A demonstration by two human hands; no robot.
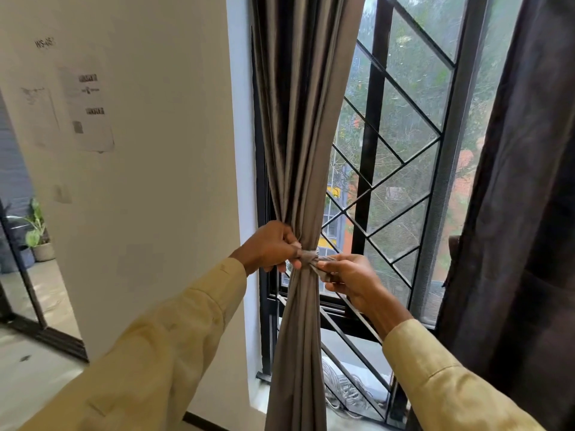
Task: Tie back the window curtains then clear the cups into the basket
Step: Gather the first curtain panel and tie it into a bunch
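Note:
A grey-brown curtain (298, 135) hangs at the left side of the window, gathered into a narrow bundle at waist height. A matching fabric tie-back (309, 256) wraps that bundle in a knot. My left hand (270, 247) pinches one end of the tie on the left of the knot. On the right, my right hand (350, 275) pinches the other end. A second, darker curtain (516, 213) hangs loose along the right edge. No cups or basket are in view.
The window (401, 169) has a black metal grille of diagonal bars. A white wall (149, 181) with taped papers (90, 110) stands to the left. Far left, a glass door (18, 275) opens to potted plants (39, 237). Coiled cable (339, 390) lies on the sill.

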